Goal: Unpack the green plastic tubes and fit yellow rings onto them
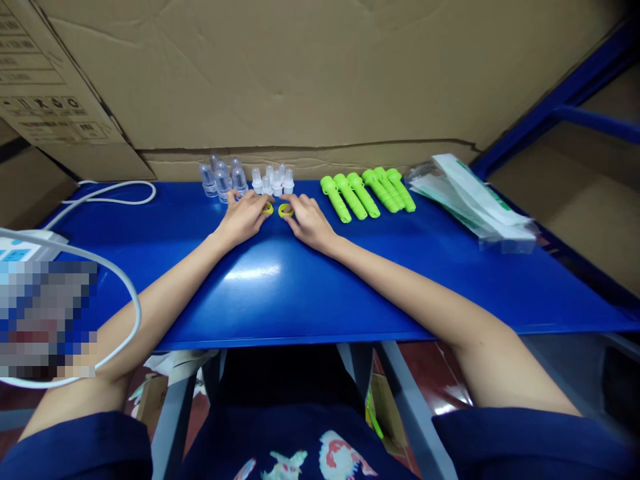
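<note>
Both hands rest near the middle of the blue table, close together. My left hand is closed on a small yellow-green ring, pinched between thumb and fingers. A matching yellow-green ring is gripped by my right hand, a short gap away from the first. Just behind my left hand stand several clear plastic bottles and several smaller white pieces with clear tips. To the right of my right hand lie several bright green ribbed tubes in a row.
Clear plastic packets with white and green strips lie at the table's right end. At the left are a white device, a white cable and a blurred-out object. Cardboard walls the back; a blue frame stands right.
</note>
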`<state>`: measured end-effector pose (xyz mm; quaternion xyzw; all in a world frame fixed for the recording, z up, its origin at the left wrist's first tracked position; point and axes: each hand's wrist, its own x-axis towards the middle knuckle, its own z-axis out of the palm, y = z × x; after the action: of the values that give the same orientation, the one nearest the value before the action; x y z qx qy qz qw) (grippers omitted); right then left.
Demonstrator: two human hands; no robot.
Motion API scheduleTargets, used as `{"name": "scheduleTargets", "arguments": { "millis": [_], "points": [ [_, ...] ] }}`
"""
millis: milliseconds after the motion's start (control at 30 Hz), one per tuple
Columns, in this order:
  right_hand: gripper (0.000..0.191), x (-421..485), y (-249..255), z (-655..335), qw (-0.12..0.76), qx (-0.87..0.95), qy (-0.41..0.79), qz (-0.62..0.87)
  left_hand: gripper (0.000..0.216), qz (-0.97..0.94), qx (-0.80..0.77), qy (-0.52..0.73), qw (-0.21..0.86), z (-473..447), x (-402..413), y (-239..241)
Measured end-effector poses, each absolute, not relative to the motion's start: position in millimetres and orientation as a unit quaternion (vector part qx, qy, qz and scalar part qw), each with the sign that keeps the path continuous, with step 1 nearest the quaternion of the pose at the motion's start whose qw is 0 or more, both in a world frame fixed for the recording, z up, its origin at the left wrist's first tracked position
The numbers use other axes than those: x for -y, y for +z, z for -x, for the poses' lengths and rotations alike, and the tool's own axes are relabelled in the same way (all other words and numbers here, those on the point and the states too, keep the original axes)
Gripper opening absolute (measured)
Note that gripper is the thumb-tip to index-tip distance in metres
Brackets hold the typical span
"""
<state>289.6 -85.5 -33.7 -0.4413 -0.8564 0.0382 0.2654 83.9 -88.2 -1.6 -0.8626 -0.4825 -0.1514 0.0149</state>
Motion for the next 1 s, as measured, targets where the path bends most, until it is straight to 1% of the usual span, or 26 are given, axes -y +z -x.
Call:
{"name": "scheduleTargets", "arguments": {
  "millis": [200,633,833,1000],
  "points": [
    [0.048,79.5,-29.0,-282.4,0.253,0.867,0.062,0.425,0.036,0.865,0.477,-0.157,0.014,-84.0,86.1,-3.4],
    [0.051,65.3,-27.8,-277.5,0.274,0.868,0.1,0.402,0.039,0.858,0.491,-0.144,0.035,-80.6,85.8,0.1],
    [0.051,68.9,-29.1,-276.7,0.266,0.868,0.082,0.412,0.04,0.856,0.492,-0.156,0.035,-77.1,85.7,-4.5],
    [0.052,82.7,-21.2,-283.6,0.252,0.858,0.029,0.446,0.038,0.85,0.492,-0.185,0.03,-76.8,90.3,-4.4]
  ]
}}
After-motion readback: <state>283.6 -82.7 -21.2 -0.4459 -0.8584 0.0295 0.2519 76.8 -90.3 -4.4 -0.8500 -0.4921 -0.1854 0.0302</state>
